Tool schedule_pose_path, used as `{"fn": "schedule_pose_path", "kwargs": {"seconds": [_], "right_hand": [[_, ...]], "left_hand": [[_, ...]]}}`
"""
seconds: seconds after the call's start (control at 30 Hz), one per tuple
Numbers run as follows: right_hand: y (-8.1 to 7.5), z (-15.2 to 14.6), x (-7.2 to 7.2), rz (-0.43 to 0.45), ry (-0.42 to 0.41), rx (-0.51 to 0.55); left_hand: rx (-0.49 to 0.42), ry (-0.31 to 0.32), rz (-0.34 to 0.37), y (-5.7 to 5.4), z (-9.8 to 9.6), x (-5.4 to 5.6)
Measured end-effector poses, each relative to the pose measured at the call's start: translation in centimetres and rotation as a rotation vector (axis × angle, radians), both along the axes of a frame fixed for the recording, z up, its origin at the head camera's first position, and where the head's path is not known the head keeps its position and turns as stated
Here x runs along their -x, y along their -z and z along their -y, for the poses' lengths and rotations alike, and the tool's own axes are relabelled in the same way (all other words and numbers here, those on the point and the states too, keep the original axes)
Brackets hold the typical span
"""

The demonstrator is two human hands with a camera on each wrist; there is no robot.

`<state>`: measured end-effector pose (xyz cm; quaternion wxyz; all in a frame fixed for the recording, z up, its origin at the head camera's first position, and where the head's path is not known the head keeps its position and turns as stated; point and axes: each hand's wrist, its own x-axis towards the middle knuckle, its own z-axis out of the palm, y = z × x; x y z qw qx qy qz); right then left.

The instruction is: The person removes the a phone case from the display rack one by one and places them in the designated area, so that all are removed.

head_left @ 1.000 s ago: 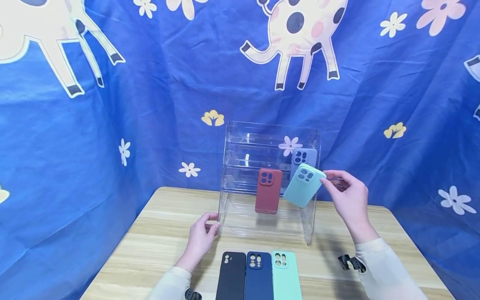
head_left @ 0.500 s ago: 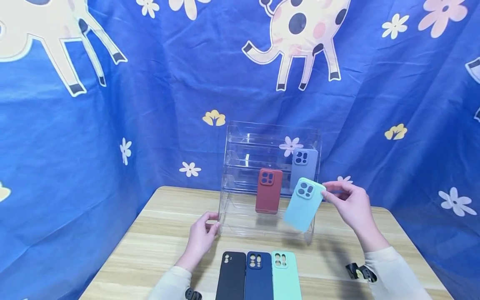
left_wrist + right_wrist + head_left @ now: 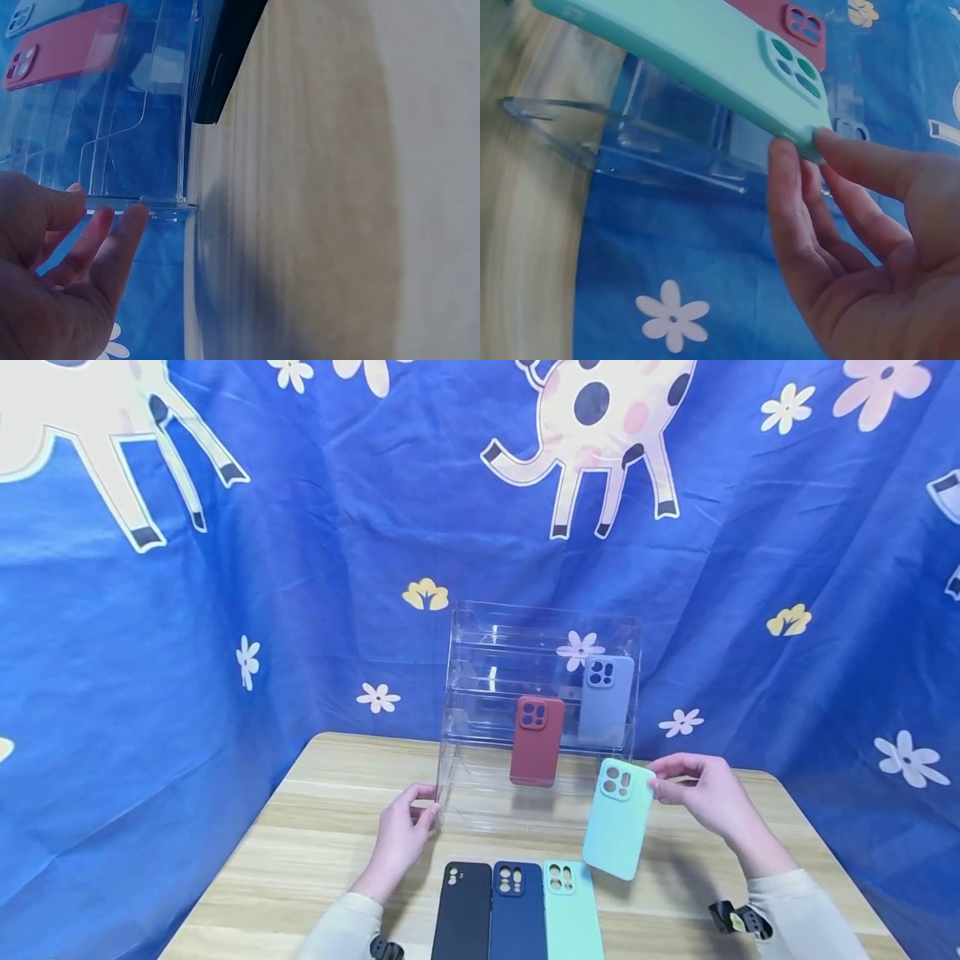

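Note:
My right hand (image 3: 705, 793) pinches a mint-green phone case (image 3: 618, 822) by its upper right corner, in front of the clear display rack (image 3: 480, 793). The case hangs slightly tilted, its camera cutouts at the top; in the right wrist view, thumb and fingertips (image 3: 784, 154) meet at its corner. My left hand (image 3: 405, 831) holds the left side of the rack low down, its fingers (image 3: 124, 244) at the side panel in the left wrist view. A red phone case (image 3: 536, 743) and a light blue phone case (image 3: 606, 702) stand upright in the rack.
On the wooden table (image 3: 300, 843) near the front lie a black phone case (image 3: 463, 910), a dark blue phone case (image 3: 517, 914) and another mint-green phone case (image 3: 573, 914), side by side. A blue patterned curtain (image 3: 360, 527) surrounds the table.
My right hand has moved down and toward me with the mint-green phone case, away from the rack, and the case has become more upright. My left hand stays at the rack's left side.

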<state>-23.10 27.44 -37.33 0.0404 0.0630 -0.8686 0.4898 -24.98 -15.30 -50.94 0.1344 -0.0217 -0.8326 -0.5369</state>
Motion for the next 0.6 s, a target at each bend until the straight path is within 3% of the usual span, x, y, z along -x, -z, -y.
{"fn": "schedule_pose_path", "kwargs": {"seconds": [0.27,0.6], "right_hand": [[2.9,-1.3,-0.1,0.189,-0.067,0.026],[5.5,-2.2,-0.4,0.249,-0.128,0.042]], "left_hand": [[0.001,-0.008,-0.022,0.0,-0.1,0.1],[-0.023,0.006,0.018,-0.3,-0.1,0.0]]}}
